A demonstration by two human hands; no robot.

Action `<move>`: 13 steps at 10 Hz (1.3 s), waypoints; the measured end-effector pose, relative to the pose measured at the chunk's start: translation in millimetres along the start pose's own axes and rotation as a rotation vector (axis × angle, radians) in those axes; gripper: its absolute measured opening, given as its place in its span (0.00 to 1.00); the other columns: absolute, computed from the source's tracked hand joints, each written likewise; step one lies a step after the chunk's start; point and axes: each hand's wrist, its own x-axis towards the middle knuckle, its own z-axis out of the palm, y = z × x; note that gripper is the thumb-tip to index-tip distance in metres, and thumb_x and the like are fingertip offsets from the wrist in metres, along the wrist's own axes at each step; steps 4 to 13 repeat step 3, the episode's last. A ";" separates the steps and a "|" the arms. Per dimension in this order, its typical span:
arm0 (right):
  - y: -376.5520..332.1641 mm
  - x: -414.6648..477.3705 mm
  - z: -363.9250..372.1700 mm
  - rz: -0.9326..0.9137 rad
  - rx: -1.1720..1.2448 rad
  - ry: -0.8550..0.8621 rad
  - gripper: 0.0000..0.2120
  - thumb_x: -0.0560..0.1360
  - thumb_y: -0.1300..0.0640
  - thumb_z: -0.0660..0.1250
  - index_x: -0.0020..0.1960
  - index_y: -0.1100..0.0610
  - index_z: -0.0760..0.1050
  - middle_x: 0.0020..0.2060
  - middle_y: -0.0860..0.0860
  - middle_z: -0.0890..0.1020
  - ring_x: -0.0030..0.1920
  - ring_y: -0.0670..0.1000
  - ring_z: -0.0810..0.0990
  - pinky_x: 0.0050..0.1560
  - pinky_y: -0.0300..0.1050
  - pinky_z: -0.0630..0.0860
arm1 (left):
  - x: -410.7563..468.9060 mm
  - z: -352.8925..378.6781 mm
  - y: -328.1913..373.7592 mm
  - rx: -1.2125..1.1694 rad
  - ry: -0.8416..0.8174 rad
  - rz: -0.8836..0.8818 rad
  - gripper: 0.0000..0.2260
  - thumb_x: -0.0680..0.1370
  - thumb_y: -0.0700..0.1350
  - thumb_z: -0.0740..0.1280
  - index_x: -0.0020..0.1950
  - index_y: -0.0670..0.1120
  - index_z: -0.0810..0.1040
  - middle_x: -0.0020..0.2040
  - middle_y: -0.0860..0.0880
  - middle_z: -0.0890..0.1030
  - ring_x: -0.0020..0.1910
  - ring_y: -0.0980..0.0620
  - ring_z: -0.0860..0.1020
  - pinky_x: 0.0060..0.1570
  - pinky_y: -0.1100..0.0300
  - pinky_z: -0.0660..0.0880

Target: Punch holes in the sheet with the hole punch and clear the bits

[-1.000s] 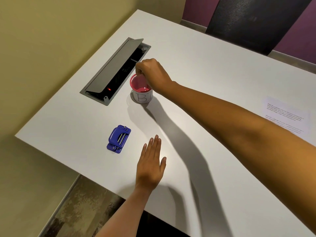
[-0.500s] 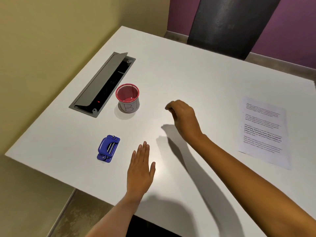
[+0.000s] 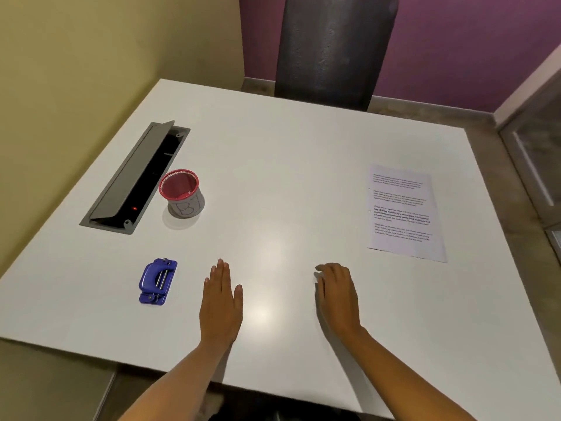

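Observation:
A blue hole punch lies on the white table at the near left. A printed sheet lies flat at the right. A red mesh cup with a paper label marked "B" stands to the left of centre. My left hand rests flat on the table, fingers straight, just right of the punch. My right hand rests palm down near the front, fingers loosely bent, holding nothing. The sheet is a little beyond and right of it.
A grey cable hatch with its lid raised is set into the table at the left, beside the cup. A dark chair back stands behind the far edge. A yellow wall runs along the left.
My right hand has left the red cup and drawn back to the near table, resting palm down. The left hand stays flat. The view has swung right, bringing the sheet into sight.

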 end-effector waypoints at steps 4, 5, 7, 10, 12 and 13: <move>37.3 -42.2 4.1 0.140 -0.155 -0.063 0.24 0.80 0.55 0.46 0.68 0.64 0.70 0.66 0.58 0.76 0.68 0.56 0.73 0.73 0.46 0.62 | -4.0 7.0 58.0 -0.048 -0.004 0.106 0.31 0.80 0.58 0.36 0.79 0.44 0.48 0.80 0.51 0.45 0.79 0.55 0.44 0.76 0.60 0.40; 37.3 -42.2 4.1 0.140 -0.155 -0.063 0.24 0.80 0.55 0.46 0.68 0.64 0.70 0.66 0.58 0.76 0.68 0.56 0.73 0.73 0.46 0.62 | -4.0 7.0 58.0 -0.048 -0.004 0.106 0.31 0.80 0.58 0.36 0.79 0.44 0.48 0.80 0.51 0.45 0.79 0.55 0.44 0.76 0.60 0.40; 37.3 -42.2 4.1 0.140 -0.155 -0.063 0.24 0.80 0.55 0.46 0.68 0.64 0.70 0.66 0.58 0.76 0.68 0.56 0.73 0.73 0.46 0.62 | -4.0 7.0 58.0 -0.048 -0.004 0.106 0.31 0.80 0.58 0.36 0.79 0.44 0.48 0.80 0.51 0.45 0.79 0.55 0.44 0.76 0.60 0.40; 37.3 -42.2 4.1 0.140 -0.155 -0.063 0.24 0.80 0.55 0.46 0.68 0.64 0.70 0.66 0.58 0.76 0.68 0.56 0.73 0.73 0.46 0.62 | -4.0 7.0 58.0 -0.048 -0.004 0.106 0.31 0.80 0.58 0.36 0.79 0.44 0.48 0.80 0.51 0.45 0.79 0.55 0.44 0.76 0.60 0.40; 37.3 -42.2 4.1 0.140 -0.155 -0.063 0.24 0.80 0.55 0.46 0.68 0.64 0.70 0.66 0.58 0.76 0.68 0.56 0.73 0.73 0.46 0.62 | -4.0 7.0 58.0 -0.048 -0.004 0.106 0.31 0.80 0.58 0.36 0.79 0.44 0.48 0.80 0.51 0.45 0.79 0.55 0.44 0.76 0.60 0.40; 37.3 -42.2 4.1 0.140 -0.155 -0.063 0.24 0.80 0.55 0.46 0.68 0.64 0.70 0.66 0.58 0.76 0.68 0.56 0.73 0.73 0.46 0.62 | -4.0 7.0 58.0 -0.048 -0.004 0.106 0.31 0.80 0.58 0.36 0.79 0.44 0.48 0.80 0.51 0.45 0.79 0.55 0.44 0.76 0.60 0.40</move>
